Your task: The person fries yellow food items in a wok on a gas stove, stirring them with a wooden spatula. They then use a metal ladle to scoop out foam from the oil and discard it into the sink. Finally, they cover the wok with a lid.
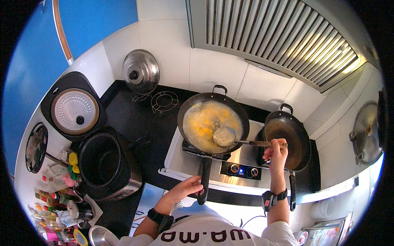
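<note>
My right hand [275, 152] grips the handle of a metal ladle [224, 136], whose bowl rests in bubbling liquid inside a black wok [181, 118]. Yellow-orange food [207, 113] floats in that foamy liquid. The wok sits on the left burner of a steel gas stove [176, 163]. Beside the wok's black handle, near its lower end, is my left hand [190, 187], with its fingers touching the handle; how firmly they close on it cannot be told. A second black pan [286, 132] stands on the right burner, partly behind my right hand.
An open rice cooker [101, 160] stands left, its lid raised. A steel lid [141, 72] leans on the tiled wall near a wire rack [165, 102]. Bottles [55, 200] and a metal bowl [101, 236] are at lower left. A range hood [271, 40] hangs above; another lid [367, 132] is at right.
</note>
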The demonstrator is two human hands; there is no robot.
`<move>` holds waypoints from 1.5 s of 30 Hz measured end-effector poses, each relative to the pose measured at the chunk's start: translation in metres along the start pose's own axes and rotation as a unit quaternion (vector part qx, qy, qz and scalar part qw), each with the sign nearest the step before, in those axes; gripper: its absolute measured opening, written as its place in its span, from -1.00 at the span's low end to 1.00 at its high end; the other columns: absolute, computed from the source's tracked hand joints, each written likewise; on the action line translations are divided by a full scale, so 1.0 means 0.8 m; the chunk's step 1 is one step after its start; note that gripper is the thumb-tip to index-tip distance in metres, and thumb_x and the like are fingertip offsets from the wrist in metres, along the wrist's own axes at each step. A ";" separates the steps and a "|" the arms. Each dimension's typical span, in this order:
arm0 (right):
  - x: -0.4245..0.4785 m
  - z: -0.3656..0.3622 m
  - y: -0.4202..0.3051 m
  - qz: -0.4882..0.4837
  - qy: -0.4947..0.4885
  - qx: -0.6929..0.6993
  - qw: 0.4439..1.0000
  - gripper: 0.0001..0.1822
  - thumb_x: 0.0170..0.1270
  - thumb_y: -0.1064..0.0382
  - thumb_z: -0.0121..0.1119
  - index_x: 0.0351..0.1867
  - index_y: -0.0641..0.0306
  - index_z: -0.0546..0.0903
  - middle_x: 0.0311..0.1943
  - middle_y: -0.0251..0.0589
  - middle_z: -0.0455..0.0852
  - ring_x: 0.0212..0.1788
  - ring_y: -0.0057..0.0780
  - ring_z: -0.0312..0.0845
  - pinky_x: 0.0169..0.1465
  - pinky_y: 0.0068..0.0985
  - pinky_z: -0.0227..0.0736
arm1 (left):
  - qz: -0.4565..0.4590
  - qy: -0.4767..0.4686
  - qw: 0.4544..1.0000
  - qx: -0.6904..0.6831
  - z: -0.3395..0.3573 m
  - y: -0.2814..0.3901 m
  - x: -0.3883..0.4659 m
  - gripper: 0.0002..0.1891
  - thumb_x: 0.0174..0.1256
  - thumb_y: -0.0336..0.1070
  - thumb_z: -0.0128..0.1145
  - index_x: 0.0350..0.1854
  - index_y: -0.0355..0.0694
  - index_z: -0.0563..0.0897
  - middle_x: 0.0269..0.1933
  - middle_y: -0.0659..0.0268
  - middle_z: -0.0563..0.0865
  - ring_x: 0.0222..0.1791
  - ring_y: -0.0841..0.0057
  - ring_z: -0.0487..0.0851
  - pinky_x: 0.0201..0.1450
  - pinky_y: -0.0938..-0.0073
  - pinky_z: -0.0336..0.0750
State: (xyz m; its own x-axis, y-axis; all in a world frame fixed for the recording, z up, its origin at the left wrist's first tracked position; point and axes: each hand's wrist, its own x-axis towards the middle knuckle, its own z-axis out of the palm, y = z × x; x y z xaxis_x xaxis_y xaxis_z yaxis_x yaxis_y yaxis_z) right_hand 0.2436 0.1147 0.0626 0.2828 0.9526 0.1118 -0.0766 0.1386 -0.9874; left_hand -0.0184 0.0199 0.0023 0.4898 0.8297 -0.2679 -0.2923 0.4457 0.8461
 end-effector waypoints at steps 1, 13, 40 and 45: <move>-0.001 0.001 0.001 0.003 0.001 0.000 1.000 -0.89 0.09 0.25 -0.11 -0.51 0.21 0.31 -0.81 -0.30 0.40 -0.85 -0.62 0.28 -0.84 -0.74 0.09 | 0.001 -0.002 1.000 0.000 -0.001 0.000 0.000 -0.65 0.09 -0.32 -0.09 -0.05 -0.28 0.28 -0.39 0.37 0.46 -0.36 0.65 0.41 -0.29 0.65 0.30; 0.007 0.015 0.016 0.005 0.005 0.014 1.000 -0.88 0.08 0.23 -0.08 -0.48 0.19 0.31 -0.81 -0.32 0.40 -0.85 -0.62 0.29 -0.83 -0.74 0.11 | -0.006 0.008 1.000 0.010 0.000 0.000 0.000 -0.63 0.09 -0.30 -0.09 -0.03 -0.28 0.27 -0.38 0.39 0.46 -0.36 0.66 0.40 -0.30 0.65 0.29; 0.037 0.054 0.027 -0.047 -0.013 0.090 0.995 -0.88 0.09 0.23 -0.09 -0.47 0.19 0.29 -0.80 -0.30 0.39 -0.84 -0.62 0.26 -0.78 -0.74 0.12 | 0.004 0.048 0.999 0.024 0.006 -0.003 -0.002 -0.65 0.09 -0.29 -0.10 -0.05 -0.29 0.29 -0.39 0.39 0.46 -0.37 0.67 0.41 -0.27 0.67 0.30; 0.039 0.053 0.005 -0.051 -0.007 0.094 0.994 -0.87 0.08 0.22 -0.07 -0.46 0.19 0.31 -0.79 -0.29 0.41 -0.84 -0.61 0.28 -0.78 -0.73 0.13 | 0.012 0.080 0.996 0.041 0.009 -0.005 -0.004 -0.70 0.10 -0.32 -0.14 -0.10 -0.29 0.32 -0.41 0.38 0.46 -0.41 0.66 0.41 -0.28 0.64 0.31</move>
State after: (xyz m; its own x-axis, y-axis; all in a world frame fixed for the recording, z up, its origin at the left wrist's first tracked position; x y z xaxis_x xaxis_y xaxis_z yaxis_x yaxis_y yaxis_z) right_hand 0.2113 0.1562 0.0671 0.2854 0.9342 0.2140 -0.2255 0.2825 -0.9324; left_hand -0.0129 0.0128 0.0033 0.3447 0.8852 -0.3124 -0.2312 0.4026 0.8857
